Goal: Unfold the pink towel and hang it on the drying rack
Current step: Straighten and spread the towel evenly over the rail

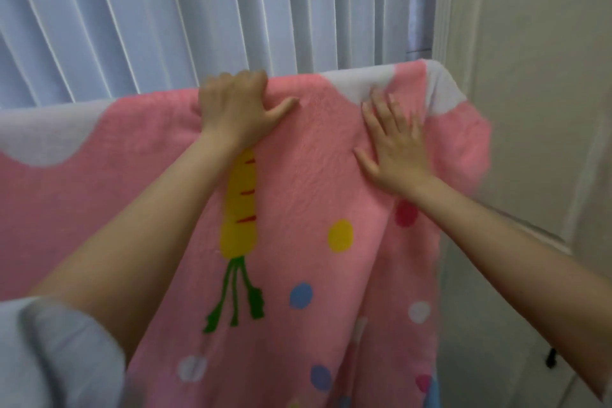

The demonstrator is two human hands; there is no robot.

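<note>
We drape the pink terry towel (298, 192), printed with a carrot and dots, over the rack's top rail, hidden beneath it, running nine to two o'clock. Left hand (236, 109) grips the fold; right hand (394, 149) presses flat, fingers spread, nearer the bunched two-o'clock corner.

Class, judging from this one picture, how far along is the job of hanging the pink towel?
Done: the pink towel is unfolded and draped over the top edge. In hand: the left hand grips that edge while the right hand presses flat, smoothing. Left: straightening the bunched right corner. The rack itself is hidden.
</note>
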